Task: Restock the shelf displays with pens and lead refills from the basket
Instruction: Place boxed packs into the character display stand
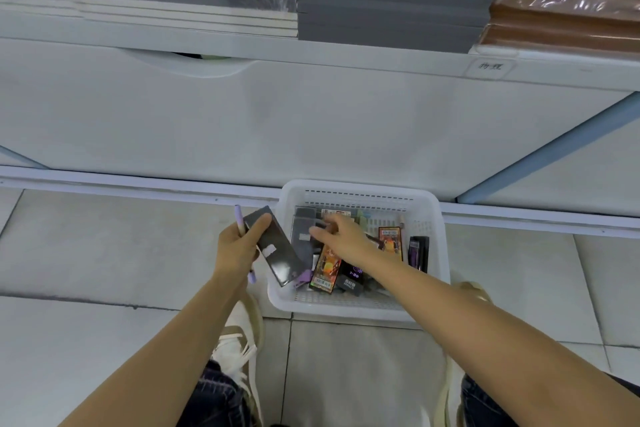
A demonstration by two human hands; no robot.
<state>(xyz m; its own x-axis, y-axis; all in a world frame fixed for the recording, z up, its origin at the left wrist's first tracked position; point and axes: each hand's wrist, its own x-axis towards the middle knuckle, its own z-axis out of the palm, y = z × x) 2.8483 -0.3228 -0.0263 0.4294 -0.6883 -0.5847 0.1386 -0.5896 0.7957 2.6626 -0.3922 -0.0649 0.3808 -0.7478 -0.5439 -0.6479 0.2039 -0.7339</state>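
1. Forearms sit closest to the lens, both stretched forward and down. Dark jeans (214, 392) and a cream laced shoe (239, 333) are below the left grip, nearer the camera.
2. White cabinet front (311, 121) is the biggest item, well beyond both hands. Grey notebook stacks (391, 10) and a brown wrapped stack (568, 17) lie on top of it.
3. Pale floor tiles (104, 253) run under everything.
4. White slotted basket (346, 310) sits on the floor near the cabinet base, just right of the left grip. It holds the stock.
5. Left hand (239, 246) is closed round two items. The thumb lies across a dark flat pack (277, 250), and a lilac pen (239, 218) is clamped in the same fist, on the side of the pack away from the basket. The pack's lower end hangs over the basket's left rim.
6. Right hand (343, 239) is inside the basket with fingers bent down onto a grey pack (303, 236). Contact is visible, but I cannot tell whether it actually has hold of anything.
7. Around the right hand:
   - an orange printed pack (323, 269) is under the wrist
   - a second orange pack (390, 241) lies just right of the hand
   - a black card (351, 276) lies under the forearm
   - a black-and-purple pack (417, 251) stands at the far right wall
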